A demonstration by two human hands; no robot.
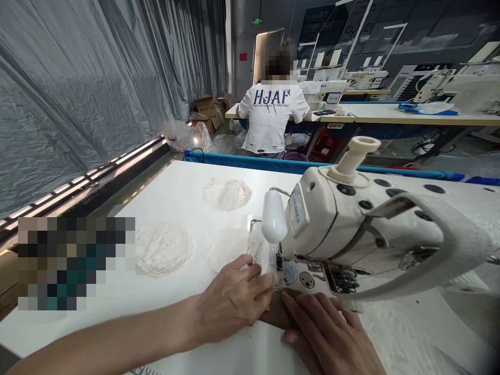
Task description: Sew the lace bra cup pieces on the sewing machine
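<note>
A white sewing machine [351, 224] stands on the white table [175, 182]. A piece of white lace fabric [258, 245] lies under its needle area. My left hand [234, 299] rests on the near edge of that lace, fingers curled and pressed together on it just left of the needle. My right hand [328, 328] lies flat on the table below the machine head, fingers stretched toward the lace. Whether the right fingertips touch the fabric is hidden by my left hand.
Two more lace pieces lie on the table, one at the left [162, 247], one farther back [228, 194]. A person in a white T-shirt [271, 117] sits at another sewing table beyond. A plastic curtain [97, 78] hangs at the left. A blurred patch covers the table's left edge.
</note>
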